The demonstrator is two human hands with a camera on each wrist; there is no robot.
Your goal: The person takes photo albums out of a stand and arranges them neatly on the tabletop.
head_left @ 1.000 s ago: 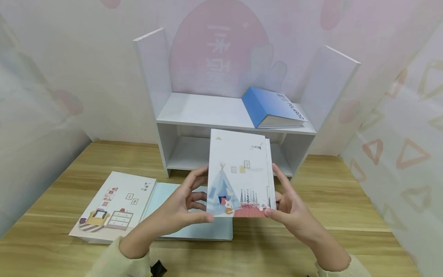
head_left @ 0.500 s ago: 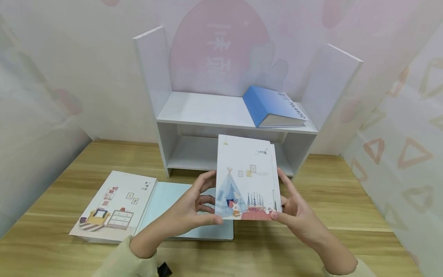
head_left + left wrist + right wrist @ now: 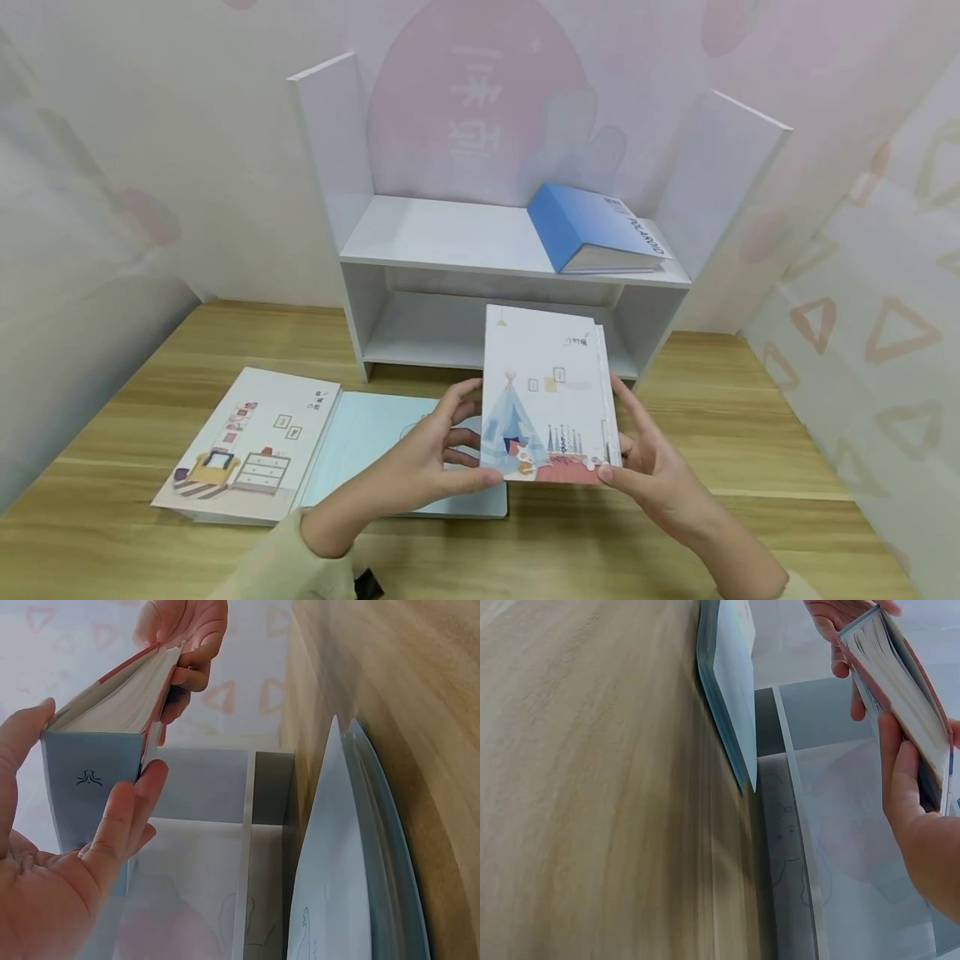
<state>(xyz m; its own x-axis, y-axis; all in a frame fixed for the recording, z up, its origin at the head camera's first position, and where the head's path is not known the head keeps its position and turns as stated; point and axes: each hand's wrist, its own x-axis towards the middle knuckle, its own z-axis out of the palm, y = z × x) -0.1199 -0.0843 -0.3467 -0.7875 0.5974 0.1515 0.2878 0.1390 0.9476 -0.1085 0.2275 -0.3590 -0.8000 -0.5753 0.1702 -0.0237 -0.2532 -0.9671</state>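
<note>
Presently, head view: one tent-cover book (image 3: pixel 551 392), below and right of centre, pinched at opposite sides by left hand (image 3: pixel 435 454) and right hand (image 3: pixel 656 467); I judge a slackened grip could drop it; lower, further right than earlier. Left wrist: book, upper left. Right wrist: book, upper right.

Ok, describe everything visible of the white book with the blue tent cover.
The thick white book, seemingly card-bound, shows a blue tent and red floor; its blue spine bears a dark mark. It tilts, cover up, slightly agape, above the brown wooden table, gripped by the left hand near the spine and right hand opposite.
</note>
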